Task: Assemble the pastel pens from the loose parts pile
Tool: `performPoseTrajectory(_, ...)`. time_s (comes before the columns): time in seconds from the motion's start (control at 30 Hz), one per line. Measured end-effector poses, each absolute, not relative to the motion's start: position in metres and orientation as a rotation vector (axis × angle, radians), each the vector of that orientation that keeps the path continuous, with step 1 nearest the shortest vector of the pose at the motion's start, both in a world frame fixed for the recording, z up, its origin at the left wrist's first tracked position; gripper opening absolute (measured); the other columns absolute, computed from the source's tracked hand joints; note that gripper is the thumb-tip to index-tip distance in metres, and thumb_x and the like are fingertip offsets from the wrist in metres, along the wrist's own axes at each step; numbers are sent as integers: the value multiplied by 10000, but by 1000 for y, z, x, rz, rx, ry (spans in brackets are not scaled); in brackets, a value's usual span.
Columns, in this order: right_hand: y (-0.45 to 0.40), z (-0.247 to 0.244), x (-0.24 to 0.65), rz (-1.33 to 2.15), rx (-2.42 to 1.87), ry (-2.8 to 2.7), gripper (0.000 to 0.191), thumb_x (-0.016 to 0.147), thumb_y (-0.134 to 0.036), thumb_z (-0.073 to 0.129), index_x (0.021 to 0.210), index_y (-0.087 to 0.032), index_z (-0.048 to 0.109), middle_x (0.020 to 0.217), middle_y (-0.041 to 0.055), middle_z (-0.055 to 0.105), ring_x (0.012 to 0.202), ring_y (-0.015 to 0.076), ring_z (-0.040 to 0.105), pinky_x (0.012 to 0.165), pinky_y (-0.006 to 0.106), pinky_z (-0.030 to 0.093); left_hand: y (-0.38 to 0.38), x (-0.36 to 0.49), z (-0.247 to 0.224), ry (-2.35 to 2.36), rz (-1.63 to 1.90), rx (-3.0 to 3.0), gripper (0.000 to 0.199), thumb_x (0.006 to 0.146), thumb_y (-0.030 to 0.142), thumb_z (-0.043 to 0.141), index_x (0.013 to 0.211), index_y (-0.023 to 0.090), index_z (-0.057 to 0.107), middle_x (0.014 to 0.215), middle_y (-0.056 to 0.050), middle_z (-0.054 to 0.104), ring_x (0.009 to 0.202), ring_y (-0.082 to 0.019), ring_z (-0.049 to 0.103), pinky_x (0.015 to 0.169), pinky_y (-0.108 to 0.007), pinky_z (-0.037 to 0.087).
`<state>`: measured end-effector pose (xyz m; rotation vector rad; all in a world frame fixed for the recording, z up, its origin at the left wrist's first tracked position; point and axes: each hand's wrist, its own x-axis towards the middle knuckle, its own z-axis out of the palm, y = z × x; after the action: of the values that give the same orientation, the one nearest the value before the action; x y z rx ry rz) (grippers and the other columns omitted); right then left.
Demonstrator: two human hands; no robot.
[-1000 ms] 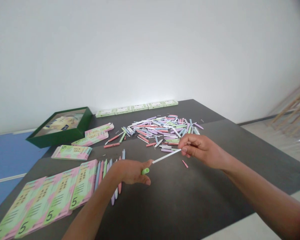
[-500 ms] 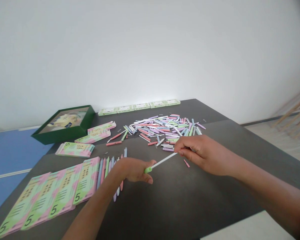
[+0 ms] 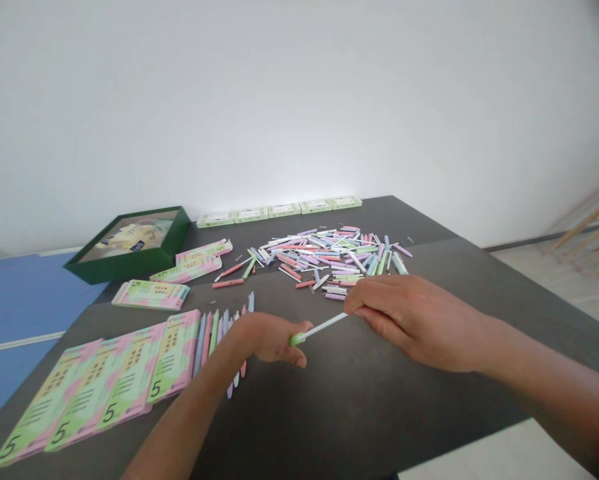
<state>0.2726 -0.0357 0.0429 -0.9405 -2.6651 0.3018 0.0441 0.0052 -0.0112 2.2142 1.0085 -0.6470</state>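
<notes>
Holding white pen barrel (image 3: 324, 327) between hands: left hand (image 3: 266, 340) clenched on green end, right hand (image 3: 409, 323) pinching tip.

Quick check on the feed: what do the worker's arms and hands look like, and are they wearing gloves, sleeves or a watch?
Both hands are bare: the left hand and the right hand have no gloves. The forearms are bare as far as the view shows, with no sleeves, and no watch, ring or band is visible on either side.
</notes>
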Motion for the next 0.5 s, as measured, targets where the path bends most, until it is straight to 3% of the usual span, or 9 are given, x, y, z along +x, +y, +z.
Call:
performPoseTrajectory(0.13,-34,41,275,313,-967,-2668,178,889,-230,376,888,-205,553,785,46,597,703,168,529,619,277,357,5,45,-10,990,-654,2196,636,793,411,547,1351,188,337,971,-80,688,771,-219,629,591,-252,436)
performPoseTrajectory(0.33,-37,38,264,294,-943,-2746,160,877,-196,388,889,-193,547,794,53,586,735,174,522,638,276,353,7,46,-13,962,-671,2202,502,798,416,540,1246,202,466,955,-56,689,771,-210,618,616,-263,439)
performPoseTrajectory(0.5,-36,31,246,413,-919,-2750,185,860,-205,432,1018,-204,527,829,51,612,753,175,547,628,260,343,8,46,-14,916,-703,2262,453,811,437,517,1187,186,513,929,-66,685,736,-207,614,604,-265,436)
